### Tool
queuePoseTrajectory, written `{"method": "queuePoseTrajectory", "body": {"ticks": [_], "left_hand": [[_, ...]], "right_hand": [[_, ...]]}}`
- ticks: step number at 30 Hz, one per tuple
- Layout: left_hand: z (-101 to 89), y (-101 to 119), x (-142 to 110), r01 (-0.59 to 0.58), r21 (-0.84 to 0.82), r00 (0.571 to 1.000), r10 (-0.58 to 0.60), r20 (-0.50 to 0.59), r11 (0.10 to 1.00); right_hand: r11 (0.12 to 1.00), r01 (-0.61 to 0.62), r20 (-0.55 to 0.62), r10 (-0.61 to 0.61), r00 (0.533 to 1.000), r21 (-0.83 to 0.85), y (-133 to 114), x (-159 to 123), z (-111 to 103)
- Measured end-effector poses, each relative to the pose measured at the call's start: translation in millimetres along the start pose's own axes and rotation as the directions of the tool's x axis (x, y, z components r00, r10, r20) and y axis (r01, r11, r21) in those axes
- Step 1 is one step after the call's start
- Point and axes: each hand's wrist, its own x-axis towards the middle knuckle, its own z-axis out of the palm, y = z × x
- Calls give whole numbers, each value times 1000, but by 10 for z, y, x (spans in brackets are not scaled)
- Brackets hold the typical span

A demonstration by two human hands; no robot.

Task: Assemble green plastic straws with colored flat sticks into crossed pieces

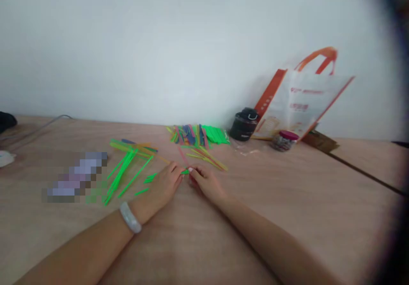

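My left hand (163, 186), with a pale bangle (130, 217) on its wrist, is closed at the fingertips around one end of a short green strip (185, 172). The thumb and fingers of my right hand (206, 182) pinch its other end. A pink strip (182, 155) lies just beyond the fingertips. Beside my left hand are short green pieces (149, 178), and farther left several long, thin green strips (121, 177) lie loosely crossed. Yellow and reddish strips (209, 159) spread out past my right hand.
Bundles of coloured strips (191, 136) lie near the wall. To the right stand a black lidded container (243, 126), a jar with a magenta lid (284, 141) and a white-and-orange bag (300, 102). A blurred-out flat object (76, 177) lies on the left of the wooden table (287, 200).
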Motion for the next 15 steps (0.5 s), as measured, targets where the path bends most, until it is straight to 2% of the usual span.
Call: {"method": "queuePoseTrajectory", "body": {"ticks": [9, 15], "left_hand": [[24, 35, -8, 2, 69, 1000, -3, 14, 998], [11, 52, 6, 9, 89, 999, -12, 35, 996]], "right_hand": [[996, -21, 23, 23, 999, -81, -24, -52, 31], [997, -30, 25, 32, 999, -73, 4, -39, 46]]}}
